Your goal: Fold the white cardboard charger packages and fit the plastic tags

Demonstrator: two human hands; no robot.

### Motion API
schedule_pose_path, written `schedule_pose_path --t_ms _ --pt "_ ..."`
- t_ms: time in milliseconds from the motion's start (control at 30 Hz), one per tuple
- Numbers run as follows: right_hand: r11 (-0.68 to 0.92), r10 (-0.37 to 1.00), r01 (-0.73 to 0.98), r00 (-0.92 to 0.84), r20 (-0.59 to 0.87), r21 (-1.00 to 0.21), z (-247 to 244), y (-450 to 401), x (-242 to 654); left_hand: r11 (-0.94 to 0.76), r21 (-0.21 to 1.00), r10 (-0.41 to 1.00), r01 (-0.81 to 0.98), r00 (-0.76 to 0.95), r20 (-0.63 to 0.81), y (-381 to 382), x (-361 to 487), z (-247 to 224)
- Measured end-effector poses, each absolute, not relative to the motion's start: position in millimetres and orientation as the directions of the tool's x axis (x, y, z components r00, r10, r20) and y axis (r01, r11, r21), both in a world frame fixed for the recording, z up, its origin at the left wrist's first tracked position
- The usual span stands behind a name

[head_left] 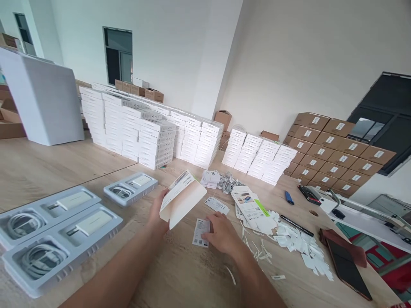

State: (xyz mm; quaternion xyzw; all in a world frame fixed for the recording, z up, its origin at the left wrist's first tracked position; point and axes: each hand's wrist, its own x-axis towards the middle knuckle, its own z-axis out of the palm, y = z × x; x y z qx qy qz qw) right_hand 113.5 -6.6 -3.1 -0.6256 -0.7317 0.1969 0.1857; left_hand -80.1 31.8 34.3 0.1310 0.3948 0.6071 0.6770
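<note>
My left hand (159, 209) is closed around the edge of a folded white printed cardboard sleeve (184, 196), tilted above the table. Its fingertips are mostly hidden behind the sleeve. My right hand (221, 233) rests on the right edge of a small printed card (200, 233), thumb and fingers apart. Just beyond lies another printed card (217, 205). A stack of small white cards (210, 177) stands beside coiled cables (229, 183). Right of these is a pile of printed flat sleeves (252, 205) with a green strip.
Trays (80, 233) with chargers and cables line the left side. Stacked white boxes (138, 132) stand behind, with brown cartons (330, 147) at the back right. Paper scraps (295, 239), a black pen (297, 225), a blue tool (289, 197) and a phone-like tablet (348, 267) lie right.
</note>
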Motion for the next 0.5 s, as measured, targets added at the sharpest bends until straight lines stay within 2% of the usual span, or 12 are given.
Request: schedule_pose_path --t_ms 300,433,500 --pt "0.032 0.991 0.678 -0.117 -0.065 -0.735 -3 -5 126 0.236 0.6 0.918 -0.764 -0.026 -0.395 39 -79 30" --pt "0.094 0.984 0.544 -0.178 -0.005 -0.834 19 -9 142 0.18 0.553 0.917 -0.814 -0.065 -0.395 51 -79 26" --pt "0.14 0.988 0.507 -0.124 0.089 -0.851 35 -14 152 0.157 0.515 0.915 -0.843 -0.072 -0.397 57 -80 21"
